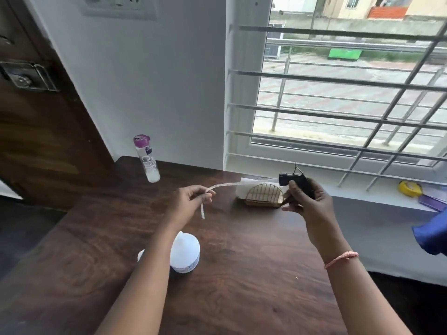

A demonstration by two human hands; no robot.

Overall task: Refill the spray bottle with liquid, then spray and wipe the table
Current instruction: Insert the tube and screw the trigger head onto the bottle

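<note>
Spray head off bottle, both hands raised over dark wooden table (242, 274).

Nearest: white plastic spray bottle (185, 252) upright on table, partly behind left forearm. Left hand (191, 201) pinches translucent dip tube (219, 186); right hand (306, 201) closed around black trigger spray head (294, 183). Beyond: gold wire napkin holder (263, 195), clear purple-capped bottle (147, 158) by wall.
</note>
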